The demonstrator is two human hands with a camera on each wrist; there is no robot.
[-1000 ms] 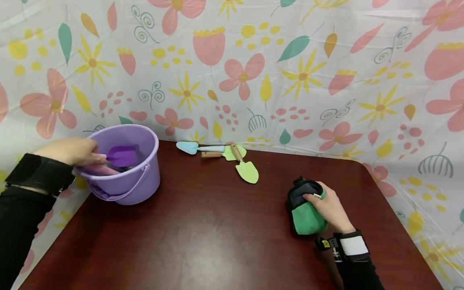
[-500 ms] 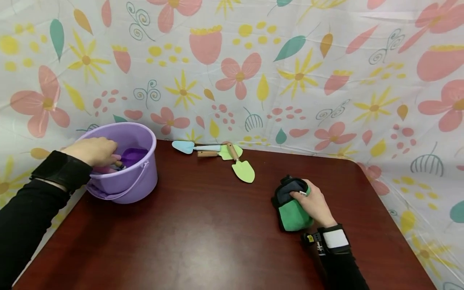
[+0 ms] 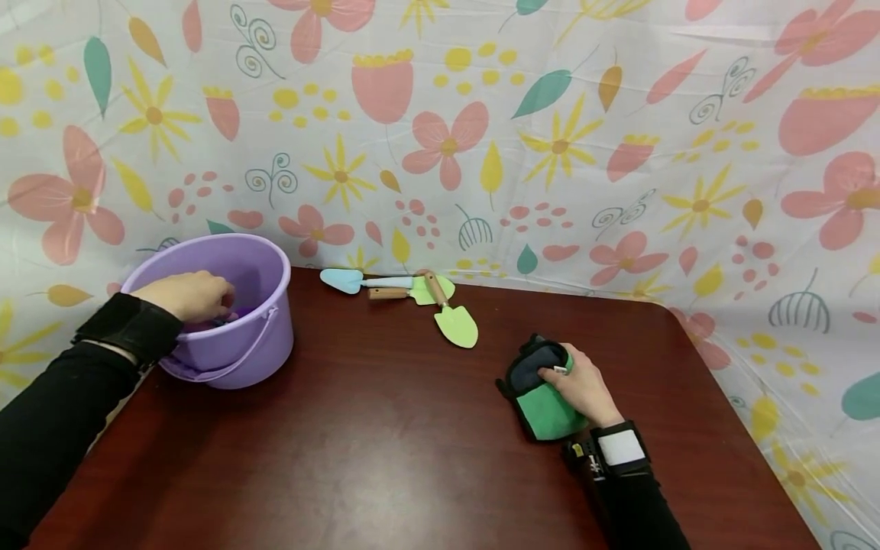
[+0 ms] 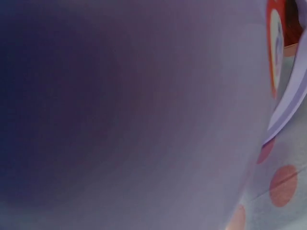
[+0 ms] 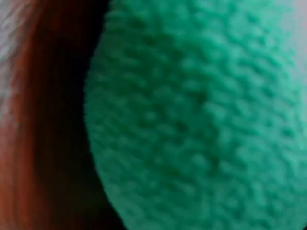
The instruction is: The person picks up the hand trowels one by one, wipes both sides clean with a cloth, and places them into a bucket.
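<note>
At the left, my left hand (image 3: 195,296) reaches over the rim into a lilac bucket (image 3: 264,347), knuckles bent. Its fingertips are mostly hidden inside; I cannot tell whether they hold something there. A bit of purple shows beside the fingers. The bucket wall (image 4: 192,120) fills most of the left wrist view, blurred. On the right, my right hand (image 3: 580,386) grips the rim of a green cloth pouch (image 3: 546,412) with black trim, thumb inside its dark grey opening. Green fabric (image 5: 196,120) fills much of the right wrist view.
Near the table's back edge lie a light blue trowel (image 3: 344,281), a green tool with a wooden handle (image 3: 388,293) and a green trowel (image 3: 457,327) crossing over it. A flowered curtain (image 3: 447,206) hangs behind the brown table (image 3: 385,443).
My left hand has moved right and deeper into the bucket; the purple scoop seen at its fingers is now mostly hidden. My right hand has drawn the pouch a little leftward.
</note>
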